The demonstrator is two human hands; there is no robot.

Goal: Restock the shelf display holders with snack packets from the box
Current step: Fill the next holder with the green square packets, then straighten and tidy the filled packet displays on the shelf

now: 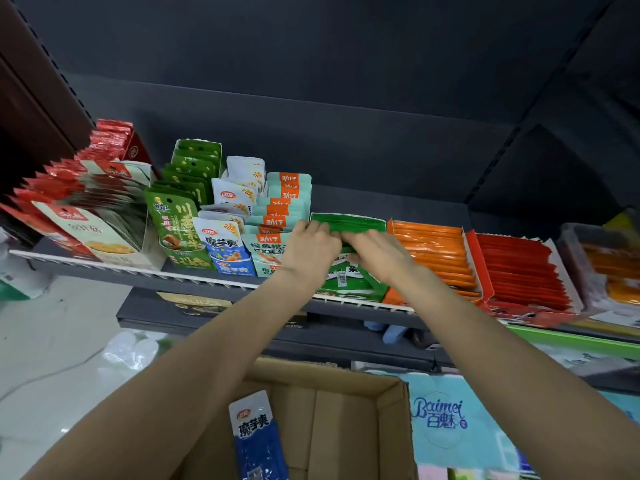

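Several holders stand in a row along the dark shelf (145,271), each with its long axis running front to back and packets filed on edge facing the front. At far left the red-and-cream packets (86,216) are partly cut off by the frame edge, their lettering blurred. Next come tall green packets (180,216) with large Chinese characters, then white-and-blue packets (225,237) marked "20%", then teal packets (277,209) with orange tabs. In the middle sits the green holder (349,282), a barcode showing on its front panel; its green packets (349,223) form a stack whose top edges run left to right. The left hand (311,247) and right hand (377,254) meet over this holder, fingers curled onto the green packets, covering the near part of the stack; whether they pinch separate packets or one bundle is hard to make out. To the right lie the orange packets (433,251) and red packets (519,271) in open trays, then a blurred clear tray (602,265) cut off at the edge. Below, the cardboard box (346,410) holds one blue packet (256,434) pointing away from the person, its lower end cut off. Beside it a light-blue pack (450,417) reads "Baimei".
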